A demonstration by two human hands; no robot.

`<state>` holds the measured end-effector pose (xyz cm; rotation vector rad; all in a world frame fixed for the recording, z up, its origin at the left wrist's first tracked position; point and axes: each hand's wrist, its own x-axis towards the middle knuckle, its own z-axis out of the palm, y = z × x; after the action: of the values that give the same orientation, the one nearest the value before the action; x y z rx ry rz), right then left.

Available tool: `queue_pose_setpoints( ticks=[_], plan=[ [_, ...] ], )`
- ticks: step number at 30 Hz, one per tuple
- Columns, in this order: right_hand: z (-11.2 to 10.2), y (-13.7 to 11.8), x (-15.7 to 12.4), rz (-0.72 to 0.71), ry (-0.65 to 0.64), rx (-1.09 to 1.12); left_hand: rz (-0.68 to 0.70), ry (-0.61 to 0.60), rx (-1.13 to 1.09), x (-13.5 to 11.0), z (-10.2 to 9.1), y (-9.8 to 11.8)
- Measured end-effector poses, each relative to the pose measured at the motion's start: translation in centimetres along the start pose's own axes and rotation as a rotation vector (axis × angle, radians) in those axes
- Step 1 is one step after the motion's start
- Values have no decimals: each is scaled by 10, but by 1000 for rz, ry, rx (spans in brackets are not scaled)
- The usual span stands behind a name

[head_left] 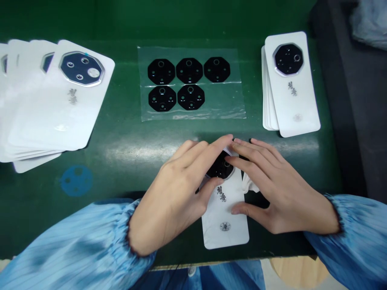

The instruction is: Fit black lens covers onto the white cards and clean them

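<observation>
Blue sleeves (87, 237) flank a white phone back cover (216, 227), flat at the green desk's (121, 129) near edge. On its black lens plate (216, 168), the left hand (179, 185) rests with thumb and fingers apart; the right hand (273, 181), fingers likewise apart from its thumb, touches plate and cover. Beyond lies clear film (223, 110) bearing five lens plates (161, 71), between stacked covers left (57, 125) and right (298, 106).

Dark block (353, 129) at right, translucent plastic (370, 24) at far corner; round wooden surface (298, 270) below green table (121, 133).
</observation>
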<state>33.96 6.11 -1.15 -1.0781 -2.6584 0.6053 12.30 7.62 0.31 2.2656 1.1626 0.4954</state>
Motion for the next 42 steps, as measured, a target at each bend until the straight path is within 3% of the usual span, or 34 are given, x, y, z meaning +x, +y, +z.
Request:
queue_pose_setpoints(
  ticks=[42],
  plan=[
    [-3,-4,4,-32,5,-84,-3,30,32,-9,6,2]
  ],
)
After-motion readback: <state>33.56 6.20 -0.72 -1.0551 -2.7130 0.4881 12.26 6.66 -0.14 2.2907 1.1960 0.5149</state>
